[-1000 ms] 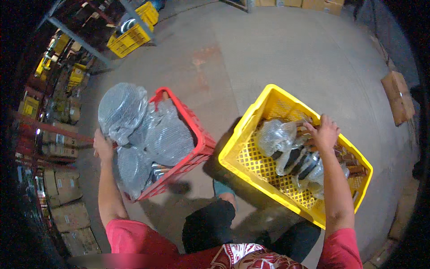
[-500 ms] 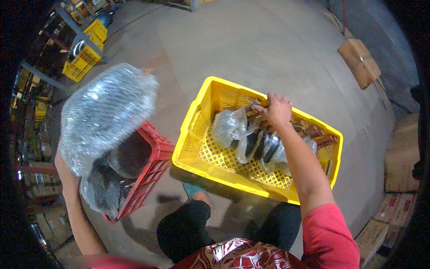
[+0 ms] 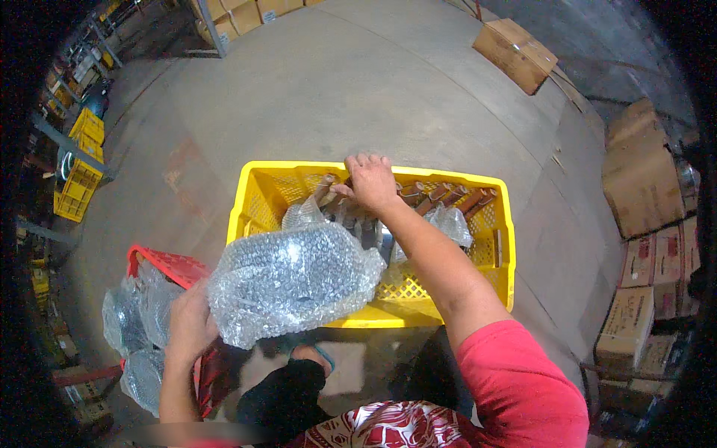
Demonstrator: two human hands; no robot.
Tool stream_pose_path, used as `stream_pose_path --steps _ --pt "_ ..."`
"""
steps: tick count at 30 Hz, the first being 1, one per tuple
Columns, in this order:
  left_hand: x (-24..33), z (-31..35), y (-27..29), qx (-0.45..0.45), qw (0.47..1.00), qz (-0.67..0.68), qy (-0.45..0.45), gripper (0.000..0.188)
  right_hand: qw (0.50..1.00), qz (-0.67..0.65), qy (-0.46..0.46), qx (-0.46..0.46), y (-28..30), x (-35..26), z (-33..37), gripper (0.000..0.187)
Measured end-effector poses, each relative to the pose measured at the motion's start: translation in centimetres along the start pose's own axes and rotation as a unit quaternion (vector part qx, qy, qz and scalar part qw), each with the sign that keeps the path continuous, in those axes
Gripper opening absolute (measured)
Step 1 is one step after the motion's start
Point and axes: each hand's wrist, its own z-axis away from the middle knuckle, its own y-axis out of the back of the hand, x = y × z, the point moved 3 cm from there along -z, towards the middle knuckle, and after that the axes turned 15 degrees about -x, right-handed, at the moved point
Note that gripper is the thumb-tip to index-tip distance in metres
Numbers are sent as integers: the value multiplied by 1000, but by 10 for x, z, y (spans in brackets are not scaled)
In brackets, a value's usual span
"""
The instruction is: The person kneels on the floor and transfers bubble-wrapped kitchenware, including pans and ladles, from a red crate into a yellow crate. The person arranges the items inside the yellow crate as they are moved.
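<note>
My left hand (image 3: pixel 190 321) is closed on the left edge of a large bubble-wrapped package (image 3: pixel 295 276). Something dark shows through the wrap, but its kind cannot be made out. The package hangs tilted over the near left part of a yellow plastic crate (image 3: pixel 351 319). My right hand (image 3: pixel 372 179) grips that crate's far rim, fingers over the top and thumb inside. Within the crate stand several bubble-wrapped pieces with brown handles (image 3: pixel 437 196), lined up along the far wall. Their lower parts are partly hidden by the package and my right forearm.
A red crate (image 3: pixel 175 263) with several bubble-wrapped pieces (image 3: pixel 153 302) stands to the left. Cardboard boxes (image 3: pixel 646 175) are stacked along the right side, and a carton (image 3: pixel 515 52) lies on the far floor. Yellow crates (image 3: pixel 78 172) stand by racks at the far left.
My left hand has carried the bubble-wrapped package rightward from above the red crate to over the yellow crate. My right hand has stayed on the yellow crate's far rim. The view has turned.
</note>
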Motion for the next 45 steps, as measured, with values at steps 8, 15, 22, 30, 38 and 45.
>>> stream_pose_path --steps 8,15,22,30,38,45 --pt "12 -9 -33 -127 991 40 17 30 807 -496 282 -151 63 23 134 99" --pt "100 -59 -100 -356 924 93 -104 35 823 -515 84 -225 87 72 308 147" --pt "165 -110 -152 -372 890 102 -246 32 887 -456 -67 41 100 93 382 93" --pt "196 -187 -193 -228 947 12 -226 31 867 -473 -155 -17 147 155 367 76" --pt "203 -188 -212 -184 939 105 -272 46 933 -281 -206 -92 144 176 359 69" --pt "184 -193 -210 -286 926 92 -229 51 850 -464 -234 -92 109 205 357 70"
